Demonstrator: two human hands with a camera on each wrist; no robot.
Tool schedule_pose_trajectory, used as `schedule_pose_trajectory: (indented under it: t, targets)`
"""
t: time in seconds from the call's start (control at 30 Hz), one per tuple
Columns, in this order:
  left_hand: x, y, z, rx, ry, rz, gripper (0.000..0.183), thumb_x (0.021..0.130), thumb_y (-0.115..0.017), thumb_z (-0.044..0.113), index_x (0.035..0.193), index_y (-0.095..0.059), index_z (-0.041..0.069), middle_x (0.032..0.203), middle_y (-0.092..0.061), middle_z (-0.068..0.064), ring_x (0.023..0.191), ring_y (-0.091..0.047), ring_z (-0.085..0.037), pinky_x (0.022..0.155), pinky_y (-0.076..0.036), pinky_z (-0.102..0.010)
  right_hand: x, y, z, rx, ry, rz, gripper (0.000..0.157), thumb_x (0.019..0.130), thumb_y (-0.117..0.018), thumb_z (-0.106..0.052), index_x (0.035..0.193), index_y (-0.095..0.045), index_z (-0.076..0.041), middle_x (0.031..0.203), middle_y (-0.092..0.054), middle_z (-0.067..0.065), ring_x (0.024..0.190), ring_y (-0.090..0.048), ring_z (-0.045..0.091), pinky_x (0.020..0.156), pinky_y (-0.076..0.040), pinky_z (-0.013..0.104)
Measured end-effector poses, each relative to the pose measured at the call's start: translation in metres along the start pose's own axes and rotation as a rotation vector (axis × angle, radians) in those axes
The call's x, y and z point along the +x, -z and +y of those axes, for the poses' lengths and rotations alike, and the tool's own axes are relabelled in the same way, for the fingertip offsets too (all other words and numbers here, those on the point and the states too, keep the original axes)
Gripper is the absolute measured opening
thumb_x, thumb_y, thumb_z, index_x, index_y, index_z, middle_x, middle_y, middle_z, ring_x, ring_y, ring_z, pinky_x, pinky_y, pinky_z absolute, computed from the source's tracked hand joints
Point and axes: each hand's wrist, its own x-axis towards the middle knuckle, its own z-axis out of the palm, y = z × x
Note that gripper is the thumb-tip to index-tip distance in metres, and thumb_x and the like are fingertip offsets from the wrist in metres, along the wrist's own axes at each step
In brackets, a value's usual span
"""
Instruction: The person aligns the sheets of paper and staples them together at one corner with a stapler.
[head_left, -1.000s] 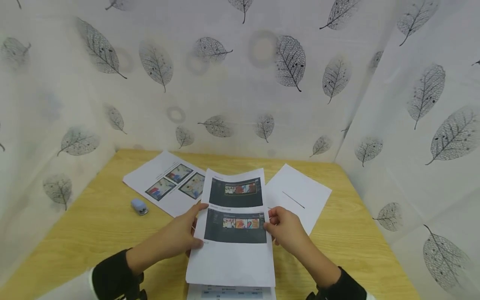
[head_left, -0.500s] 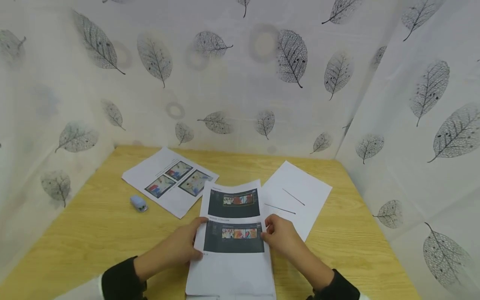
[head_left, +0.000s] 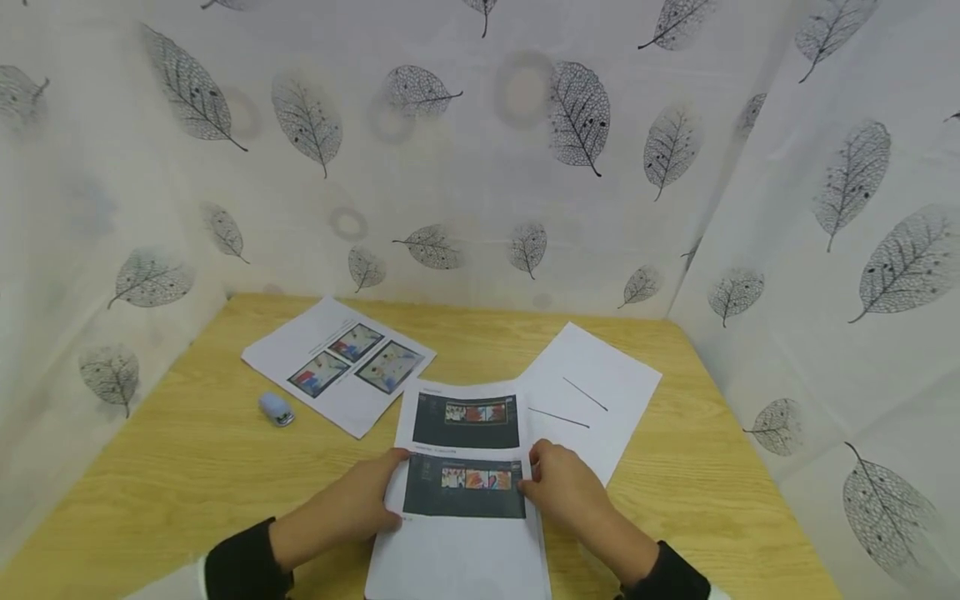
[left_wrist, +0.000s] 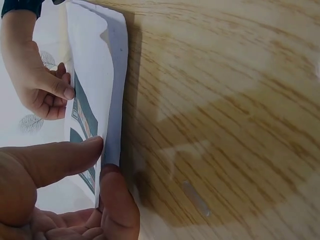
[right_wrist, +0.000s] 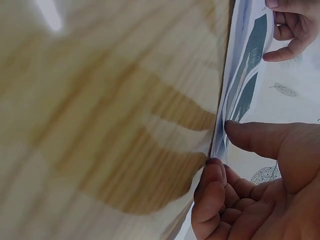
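- Head view: We see a person's left hand (head_left: 367, 500) and right hand (head_left: 566, 487) clamped on opposite long edges of a printed paper stack (head_left: 465, 492), held between them. Over the last second the stack has come down and toward the person, baring a second black line on the white sheet (head_left: 600, 375) beyond the right hand. We judge that this brings the pages closer to resting flat. Beyond the left hand lie photo pages (head_left: 345, 367), and left of them a small stapler (head_left: 276, 409), neither touched by a hand.
- Left wrist view: We find the left thumb pressed on the printed face and curled fingers beneath, the stack pinched between. Page edges part unevenly away from that grip, so we judge the pile not fully squared.
- Right wrist view: We catch the right thumb and fingers pinching the near edge, the left hand opposite. In this blurred view, we cannot tell whether paper touches tabletop (right_wrist: 100, 125).
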Motion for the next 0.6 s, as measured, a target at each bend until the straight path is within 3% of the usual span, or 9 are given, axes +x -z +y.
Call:
schedule_pose_trajectory:
  t: [0.2, 0.4, 0.6]
  targets:
    - [0.001, -0.004, -0.004, 0.062, 0.022, -0.022, 0.084, 0.068, -0.093, 0.010, 0.141, -0.052, 0.002, 0.117, -0.067, -0.020, 0.093, -0.062, -0.025, 0.090, -0.055, -0.051, 0.001, -0.003, 0.000, -0.027, -0.023, 0.020, 0.045, 0.082, -0.085, -0.026, 0.114, -0.064, -0.003, 0.079, -0.057, 0.001, 0.068, -0.053, 0.015, 0.057, -0.044, 0.031]
    - [-0.006, 0.000, 0.002, 0.145, 0.060, -0.014, 0.080, 0.077, -0.089, 0.023, 0.142, -0.051, -0.001, 0.122, -0.065, -0.022, 0.105, -0.064, -0.029, 0.098, -0.053, -0.055, 0.001, -0.003, -0.001, -0.024, -0.021, 0.042, 0.048, 0.084, -0.084, -0.027, 0.119, -0.063, -0.002, 0.080, -0.059, 0.000, 0.069, -0.054, 0.014, 0.058, -0.045, 0.031]
    - [-0.010, 0.004, 0.008, 0.170, 0.083, -0.017, 0.078, 0.079, -0.088, 0.030, 0.143, -0.052, 0.003, 0.119, -0.067, -0.018, 0.094, -0.062, -0.022, 0.092, -0.055, -0.052, -0.001, -0.001, -0.002, -0.010, -0.024, 0.050, 0.046, 0.086, -0.082, -0.027, 0.120, -0.062, -0.003, 0.080, -0.059, 0.000, 0.068, -0.054, 0.014, 0.057, -0.045, 0.030]
